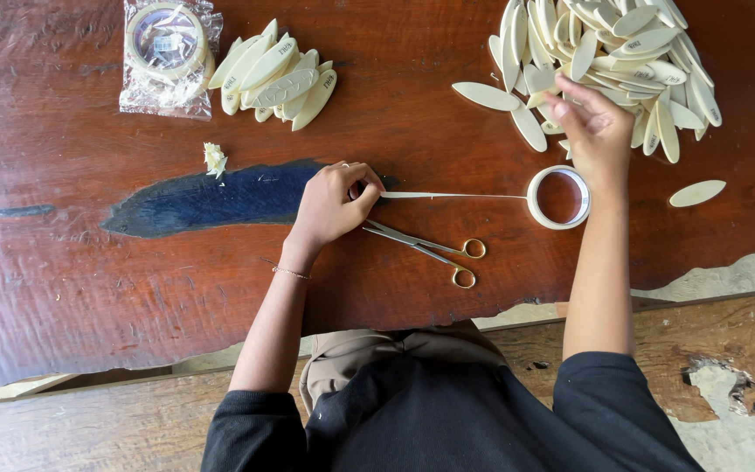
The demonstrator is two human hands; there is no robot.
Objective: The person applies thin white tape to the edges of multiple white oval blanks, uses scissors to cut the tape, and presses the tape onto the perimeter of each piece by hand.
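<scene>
My left hand [332, 203] pinches the free end of a strip of pale tape [452, 196] pulled out flat across the dark red wooden table. The strip runs right to the tape roll [558, 197], which lies flat on the table. My right hand [594, 128] hovers just above the roll, fingers reaching into a big heap of pale oval wooden pieces [622, 61]; whether it grips one I cannot tell. Scissors [425, 247] with gold handles lie just below the strip, beside my left hand.
A smaller stack of oval pieces [277, 79] sits at top centre-left, next to a plastic bag with tape rolls [168, 52]. A crumpled tape scrap [214, 159] lies left of my hand. One oval piece [697, 192] lies alone at right. A wooden bench [727, 350] runs below.
</scene>
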